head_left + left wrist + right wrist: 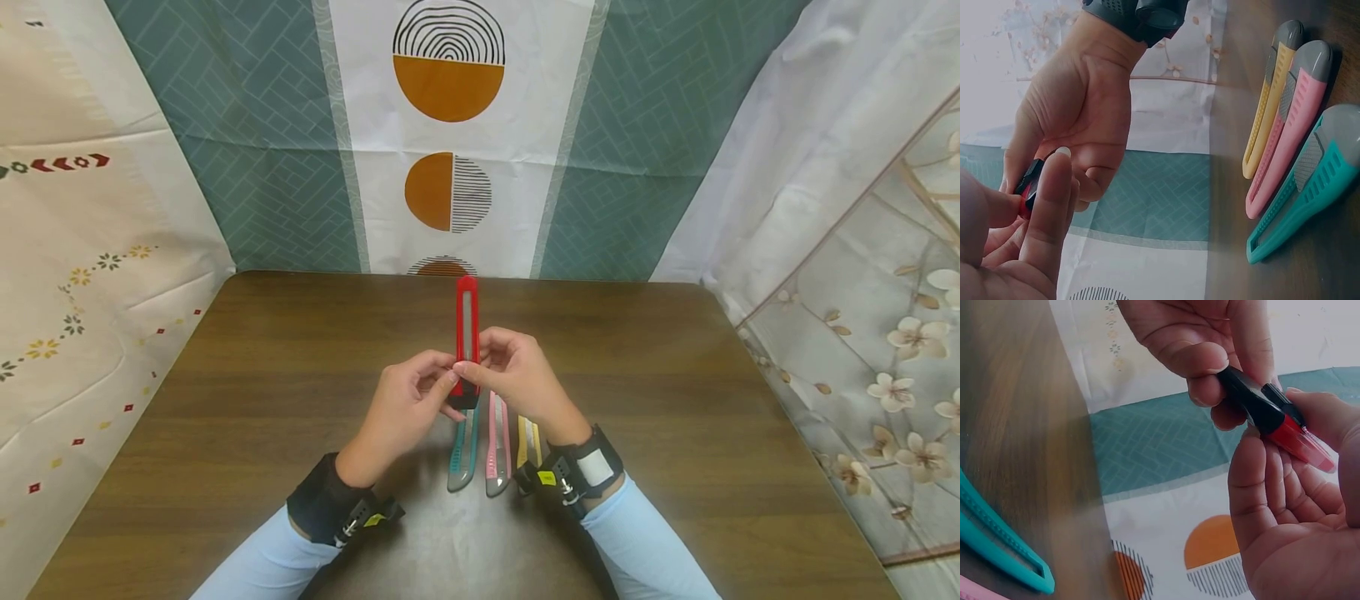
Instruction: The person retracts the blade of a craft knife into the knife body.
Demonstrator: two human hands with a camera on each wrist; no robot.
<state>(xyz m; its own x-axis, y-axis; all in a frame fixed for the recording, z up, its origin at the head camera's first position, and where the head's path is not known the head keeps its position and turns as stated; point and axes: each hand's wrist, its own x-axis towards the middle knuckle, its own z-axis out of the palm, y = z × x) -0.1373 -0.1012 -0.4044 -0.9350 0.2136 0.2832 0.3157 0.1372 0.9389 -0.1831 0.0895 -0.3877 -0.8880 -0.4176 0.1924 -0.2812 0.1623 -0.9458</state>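
Observation:
A red utility knife (468, 321) with a black end is held up above the table, its long grey slot facing the head camera. My left hand (401, 404) pinches it near the black end between thumb and fingers. From the other side, my right hand (528, 379) grips it a little higher, thumb across the front. In the right wrist view, that thumb rests by the black slider (1283, 403). Below the hands lie a teal utility knife (465, 454), a pink one (498, 454) and a yellow one (528, 442), side by side; the right wrist partly hides the yellow one.
The brown wooden table (300, 333) stretches out around the hands. A green and white patterned cloth (525, 208) hangs along its back edge. Light floral cloths hang at the left (112, 275) and right (862, 358). Dark straps with cameras circle both wrists.

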